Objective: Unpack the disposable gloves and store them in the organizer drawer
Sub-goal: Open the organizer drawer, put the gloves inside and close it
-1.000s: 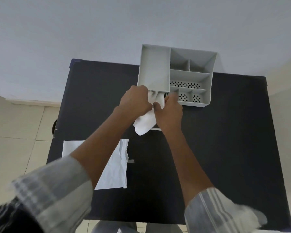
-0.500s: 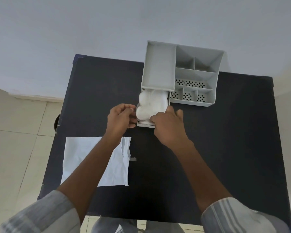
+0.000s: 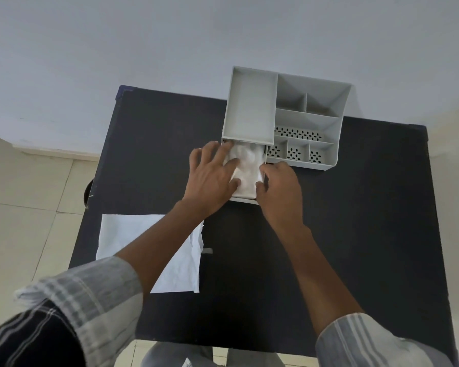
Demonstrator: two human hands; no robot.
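Two bare hands meet over the pulled-out drawer [image 3: 245, 198] of a grey plastic organizer [image 3: 284, 115], where a crumpled, translucent white wad of disposable gloves [image 3: 245, 165] lies inside the drawer's walls. The left hand [image 3: 212, 176] lies flat with fingers spread, pressing down on the left part of the wad and gripping nothing; the right hand [image 3: 280, 186] is curled at the drawer's right front corner, its fingertips against the gloves and the drawer wall, though whether it pinches anything cannot be told. The organizer is smooth and matte, boxy, with one deep rectangular bin over the drawer and smaller square and oblong compartments to its right, several with perforated floors. It stands at the far edge of a matte black rectangular table [image 3: 355, 234]. Near the person's left forearm a flat, creased white paper wrapper [image 3: 122, 234], ragged along its right edge, lies on the tabletop, well apart from the drawer. Striped, woven shirt sleeves [image 3: 90, 300] are pushed up both forearms. Behind the table rises a plain pale wall [image 3: 170, 35]; cream floor tiles [image 3: 24, 194] show to the left.
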